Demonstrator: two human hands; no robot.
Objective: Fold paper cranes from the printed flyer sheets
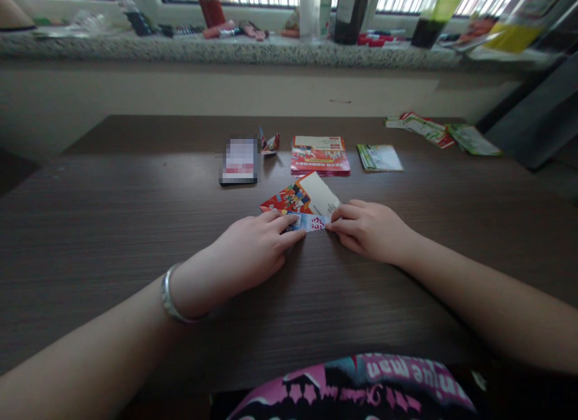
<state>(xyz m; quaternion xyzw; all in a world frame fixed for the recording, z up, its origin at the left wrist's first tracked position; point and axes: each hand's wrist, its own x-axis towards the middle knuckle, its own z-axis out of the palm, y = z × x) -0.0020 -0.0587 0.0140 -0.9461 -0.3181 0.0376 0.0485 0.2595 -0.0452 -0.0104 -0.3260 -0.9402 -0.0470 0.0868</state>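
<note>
While the left hand (246, 251), fingers loosely spread, rests over folded paper (323, 197) on the table (135, 215), the right hand (372, 232) curls at its corner, grip unclear; beyond, a blurred windowsill bottle (515, 37) shows yellow low down.

Left hand (253, 248) and right hand (372, 230) touch folded paper (309, 200) (red, cream, blue).

the folded paper (301, 194) is red and cream with multicoloured figures, its near strip (307, 222) blue with pink lettering. the leaflet stack (320, 156) is red and cream; the smaller pile (383, 158), green and white. the table (112, 227) is dark brown, finely streaked; the sill (226, 54), speckled grey; the bangle (168, 293), silver.
</note>
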